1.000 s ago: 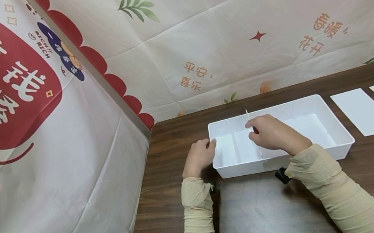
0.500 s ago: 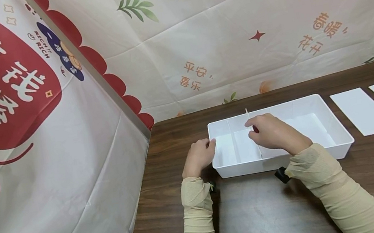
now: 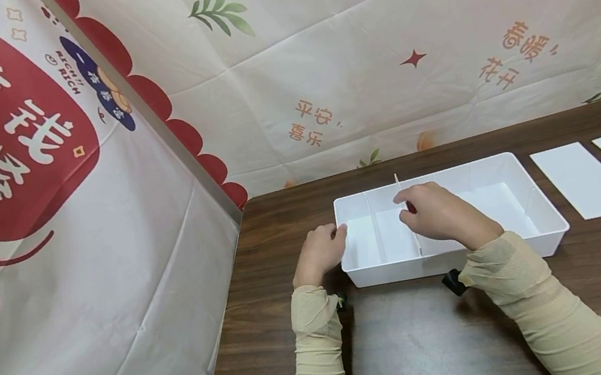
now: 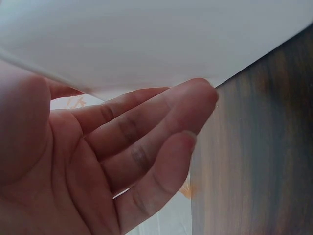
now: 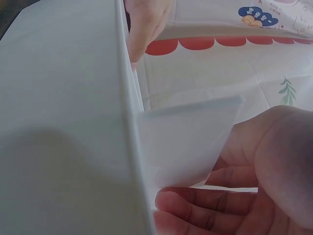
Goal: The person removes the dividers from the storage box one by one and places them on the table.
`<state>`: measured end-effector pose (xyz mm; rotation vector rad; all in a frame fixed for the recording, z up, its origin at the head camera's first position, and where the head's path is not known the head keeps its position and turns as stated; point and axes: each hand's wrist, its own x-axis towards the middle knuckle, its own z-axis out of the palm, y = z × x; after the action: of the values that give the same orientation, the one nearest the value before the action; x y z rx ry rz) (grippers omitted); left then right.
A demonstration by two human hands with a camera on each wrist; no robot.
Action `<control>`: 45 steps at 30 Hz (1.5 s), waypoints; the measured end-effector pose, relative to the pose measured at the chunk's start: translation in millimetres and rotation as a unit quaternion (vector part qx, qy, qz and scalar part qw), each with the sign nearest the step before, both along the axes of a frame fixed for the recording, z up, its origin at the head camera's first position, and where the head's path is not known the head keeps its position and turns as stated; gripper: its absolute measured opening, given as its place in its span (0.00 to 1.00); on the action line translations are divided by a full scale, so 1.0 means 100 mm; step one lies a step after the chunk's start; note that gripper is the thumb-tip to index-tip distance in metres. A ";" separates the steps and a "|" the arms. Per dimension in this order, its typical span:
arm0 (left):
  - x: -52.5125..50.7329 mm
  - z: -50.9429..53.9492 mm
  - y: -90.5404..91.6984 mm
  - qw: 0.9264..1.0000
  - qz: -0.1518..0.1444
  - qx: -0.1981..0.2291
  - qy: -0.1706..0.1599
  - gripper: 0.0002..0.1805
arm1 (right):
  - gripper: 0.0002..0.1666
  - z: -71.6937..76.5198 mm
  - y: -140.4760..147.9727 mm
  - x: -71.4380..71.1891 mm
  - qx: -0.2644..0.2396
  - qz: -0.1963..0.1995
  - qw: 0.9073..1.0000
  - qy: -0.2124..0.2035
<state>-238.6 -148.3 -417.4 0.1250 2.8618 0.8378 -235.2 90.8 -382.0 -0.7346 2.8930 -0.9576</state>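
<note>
Brown wood grain is shown by the table (image 3: 246,362), on which the work is set out. With twelve o'clock taken as its far side, the long white box (image 3: 398,271) is placed near that edge, open side up; thin plastic is suggested, light, stiff and easily slid, so it is best steadied by a wall or the rim. At the box's three o'clock, two loose white panels (image 3: 588,179) are laid flat, near one another but apart; they would be lifted most readily by an edge. Inside the box, toward nine o'clock from its middle, a thin white divider (image 5: 188,142) is stood across the width, its far end raised above the rim. It is judged light, slightly springy and likely to tilt if held at one end, so a pinch on both faces near mid-length seems best. By the right hand (image 3: 438,212) the divider is pinched narrowly; the thumb's exact contact cannot be told. By the left hand (image 3: 320,252) the box is gripped at nine o'clock, thumb over the rim, fingers outside.
</note>
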 end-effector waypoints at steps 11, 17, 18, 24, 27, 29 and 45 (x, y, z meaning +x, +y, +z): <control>0.00 -0.01 0.00 1.000 0.000 -0.002 0.000 0.23 | 0.20 0.02 0.00 0.02 -0.002 -0.001 1.000 0.009; 0.00 0.00 0.00 1.000 0.002 -0.001 0.001 0.24 | 0.21 0.03 0.01 0.02 -0.004 -0.003 1.000 0.012; 0.00 0.00 0.00 1.000 0.002 -0.002 0.001 0.24 | 0.21 0.04 0.01 0.02 -0.005 -0.004 1.000 0.012; 0.01 0.00 0.01 1.000 0.004 -0.005 -0.001 0.24 | 0.21 0.04 0.01 0.03 -0.010 -0.005 1.000 0.013; 0.01 0.00 0.01 1.000 0.006 -0.004 -0.003 0.24 | 0.21 0.05 0.01 0.03 -0.010 -0.006 1.000 0.007; 0.01 0.00 0.01 1.000 0.006 -0.002 -0.003 0.23 | 0.21 0.06 0.01 0.03 -0.010 -0.007 1.000 0.004; 0.00 0.00 0.01 1.000 0.001 -0.003 0.004 0.23 | 0.21 0.08 0.02 0.03 -0.012 -0.007 1.000 0.012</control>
<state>-238.2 -147.2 -417.2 0.1266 2.8728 0.8308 -232.0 92.4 -374.2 -0.7332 2.9152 -0.9934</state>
